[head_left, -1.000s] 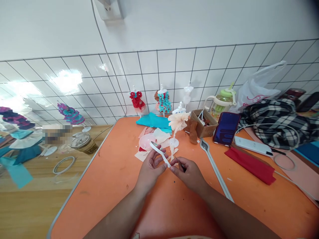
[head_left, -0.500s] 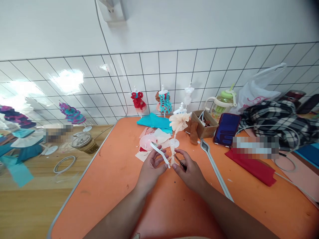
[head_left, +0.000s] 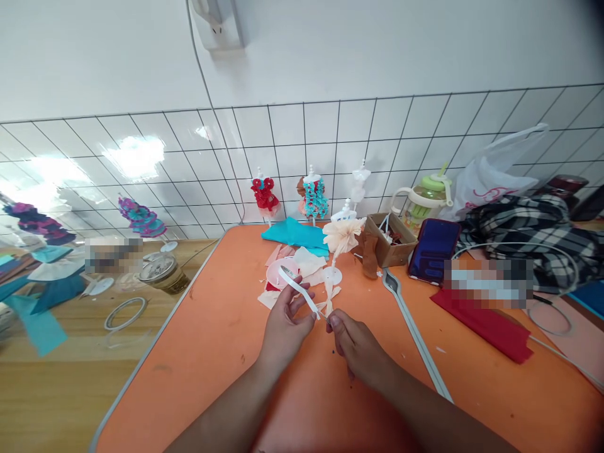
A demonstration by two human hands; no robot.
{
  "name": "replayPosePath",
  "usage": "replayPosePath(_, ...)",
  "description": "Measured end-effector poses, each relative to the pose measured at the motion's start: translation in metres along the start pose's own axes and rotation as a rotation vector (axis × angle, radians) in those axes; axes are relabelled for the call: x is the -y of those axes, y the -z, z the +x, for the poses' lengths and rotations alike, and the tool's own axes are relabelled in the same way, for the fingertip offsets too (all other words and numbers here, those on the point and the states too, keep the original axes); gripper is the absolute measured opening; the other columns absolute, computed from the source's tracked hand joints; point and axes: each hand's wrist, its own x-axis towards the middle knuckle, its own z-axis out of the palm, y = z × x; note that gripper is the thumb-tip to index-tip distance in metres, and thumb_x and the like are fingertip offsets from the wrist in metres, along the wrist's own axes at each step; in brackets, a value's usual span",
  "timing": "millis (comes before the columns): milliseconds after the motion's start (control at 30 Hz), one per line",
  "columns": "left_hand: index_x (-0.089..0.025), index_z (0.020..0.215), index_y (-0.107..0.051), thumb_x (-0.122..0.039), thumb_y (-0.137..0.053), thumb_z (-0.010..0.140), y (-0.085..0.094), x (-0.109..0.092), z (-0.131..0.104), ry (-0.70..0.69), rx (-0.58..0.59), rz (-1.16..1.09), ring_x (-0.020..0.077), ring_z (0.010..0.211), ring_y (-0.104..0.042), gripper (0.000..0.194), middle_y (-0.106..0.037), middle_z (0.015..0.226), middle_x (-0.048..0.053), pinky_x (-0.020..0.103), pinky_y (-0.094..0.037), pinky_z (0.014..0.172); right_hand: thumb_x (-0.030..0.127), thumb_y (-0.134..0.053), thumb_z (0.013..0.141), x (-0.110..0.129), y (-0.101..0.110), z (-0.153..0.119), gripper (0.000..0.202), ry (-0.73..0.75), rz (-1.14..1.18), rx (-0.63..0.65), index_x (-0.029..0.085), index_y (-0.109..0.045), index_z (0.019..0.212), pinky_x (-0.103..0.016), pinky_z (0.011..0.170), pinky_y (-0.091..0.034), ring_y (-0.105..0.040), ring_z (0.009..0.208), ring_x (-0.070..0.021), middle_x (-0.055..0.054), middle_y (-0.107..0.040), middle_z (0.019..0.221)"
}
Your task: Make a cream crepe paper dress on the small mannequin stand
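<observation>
My left hand [head_left: 289, 318] pinches a narrow, slightly bent white strip [head_left: 302, 291] between thumb and fingers. Closed around a small tool, my right hand [head_left: 356, 340] hides most of it. Only the tool's thin metal tip [head_left: 324, 316] shows, at the lower end of the strip; its exact kind is hidden. Just beyond my hands stands a small stand with a round white base [head_left: 333, 275], topped by a ruffled cream fabric piece [head_left: 343, 235]. Cream fabric [head_left: 329, 296] lies in front of that base. A pink round dish [head_left: 278, 272] sits among fabric scraps [head_left: 309, 263] to the left.
Little dressed mannequins [head_left: 314, 195] stand along the tiled wall. Behind the scraps lies turquoise cloth [head_left: 295, 236]. To the right are a cardboard box [head_left: 396, 251], a phone [head_left: 433, 250], long grey tweezers [head_left: 415, 333], red cloth [head_left: 481, 324] and a drink bottle [head_left: 429, 198]. A jar [head_left: 163, 274] stands left.
My right hand has turned and closed further round the tool, bringing its tip to the strip's lower end. The left hand keeps the strip nearly in place. The view has shifted slightly.
</observation>
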Motion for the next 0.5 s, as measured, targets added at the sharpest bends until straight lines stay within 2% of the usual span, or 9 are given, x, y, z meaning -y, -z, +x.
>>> replayPosePath(133,-0.029,0.133,-0.039,-0.014,-0.065,0.069,-0.002,-0.001,-0.002,-0.004,-0.006,0.006,0.0269,0.121,-0.048,0.071,-0.047,0.132,0.010,0.022,-0.054,0.063,0.059,-0.021,0.090,0.000,-0.001,0.000,0.045,-0.006,0.012,0.014,0.023,-0.048,0.087,-0.017,0.027,-0.039,-0.038,0.035,-0.0070,0.007,-0.036,0.057)
replayPosePath(333,-0.029,0.132,-0.041,-0.013,-0.065,0.069,-0.001,-0.005,-0.002,-0.021,-0.013,-0.008,0.0274,0.121,-0.048,0.070,-0.045,0.131,0.009,0.024,-0.056,0.067,0.059,-0.022,0.090,0.004,0.006,-0.002,0.045,-0.002,0.000,-0.022,0.023,-0.049,0.086,-0.017,0.028,-0.041,-0.039,0.039,-0.0082,0.006,-0.036,0.056)
replayPosePath(500,-0.030,0.133,-0.040,-0.013,-0.064,0.070,-0.001,-0.005,-0.003,-0.017,-0.005,0.016,0.0268,0.120,-0.049,0.070,-0.046,0.131,0.009,0.023,-0.056,0.064,0.060,-0.022,0.090,0.009,0.009,-0.005,0.045,-0.010,-0.009,0.044,0.023,-0.048,0.085,-0.016,0.028,-0.038,-0.036,0.037,-0.0069,0.006,-0.036,0.056)
